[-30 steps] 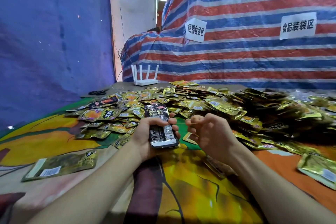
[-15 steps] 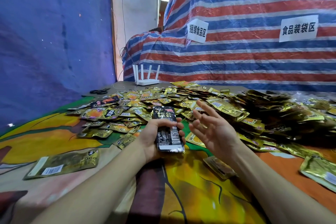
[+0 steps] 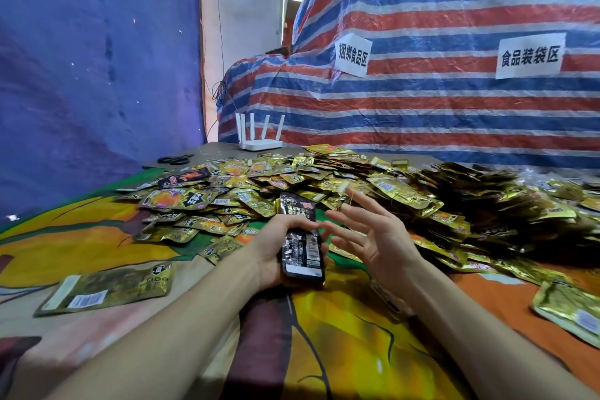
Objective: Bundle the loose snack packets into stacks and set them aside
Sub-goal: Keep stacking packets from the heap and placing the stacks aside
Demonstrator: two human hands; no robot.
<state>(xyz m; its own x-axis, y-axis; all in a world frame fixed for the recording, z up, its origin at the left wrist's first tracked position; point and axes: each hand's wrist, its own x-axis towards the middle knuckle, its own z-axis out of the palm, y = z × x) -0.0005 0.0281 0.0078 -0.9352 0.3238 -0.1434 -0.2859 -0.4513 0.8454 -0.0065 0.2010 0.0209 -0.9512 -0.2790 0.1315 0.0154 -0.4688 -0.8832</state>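
Left grip (image 3: 276, 250) is curled round a stack (image 3: 300, 237) of dark pkts. The stack is held lengthwise, pointing fwd, just above the surface (image 3: 357, 354). Right grip (image 3: 373, 237) holds nothing: fingers straight and splayed, palm facing left, just beside the stack and apart from it. A thin yellowish strand crosses the right fingers; too fine to identify.

Surface and room:
- The surface is covered w/ a printed cloth in yellow, orange, green and maroon. Bare grey top shows at the far edge.
- A blue sheet (image 3: 97, 58) hangs on the left.
- A red-white-blue striped tarp (image 3: 454, 114) covers the back and right. It carries a left sign (image 3: 353, 55) and a right sign (image 3: 530, 55), both white paper w/ Chinese text.
- A pale wall and a bright opening show btwn sheet and tarp.

Around:
- A pile (image 3: 292, 178) of gold pkts lies just beyond both grips. The stack hides part of its front edge.
- A darker heap (image 3: 487, 201) adjoins the pile on the right.
- A lone pkt (image 3: 107, 286) lies near left, well apart from the pile.
- An edge pkt (image 3: 568, 308) lies near right.
- A white router (image 3: 259, 140) w/ four antennas stands at the far edge, near the tarp.
- Black scissors (image 3: 173, 159) lie left of the router.

Change: 1.0 s ago the right grip was a fist beside the stack. At 0.5 s ago its fingers were partly extended. Now they are fully splayed. The left grip's hold on the stack is unchanged.
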